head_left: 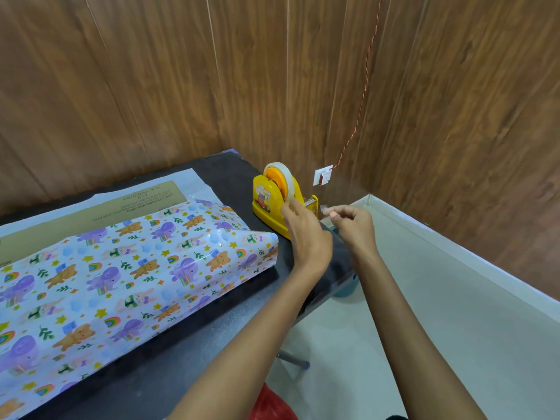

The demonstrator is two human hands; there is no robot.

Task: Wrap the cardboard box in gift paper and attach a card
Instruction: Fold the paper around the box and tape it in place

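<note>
Tape is the job in hand. My right hand (354, 227) pinches the free end of the clear tape strip (326, 211) just past the cutter of the yellow tape dispenser (269, 207), at 2 o'clock on the tabletop (224, 174). My left hand (304, 231) lies flat against the dispenser, one fingertip touching the tape roll (288, 184).

The cardboard box (100, 204) lies long and flat at 9 o'clock. Gift paper (127, 268) is draped over its near side, its far strip is bare, and a loose paper corner curls up at the right end. I judge the box stiff and light, best held by its long edges. The paper looks glossy, thin and slippery, likely to crease or slide, so I would press it flat at the seam before taping.

The tabletop is black and faintly speckled, set into a corner of wood-panelled walls (151, 86). A pale floor (439, 298) lies at 4 o'clock, and a red wire (366, 80) runs down to a small white fitting (323, 176).
</note>
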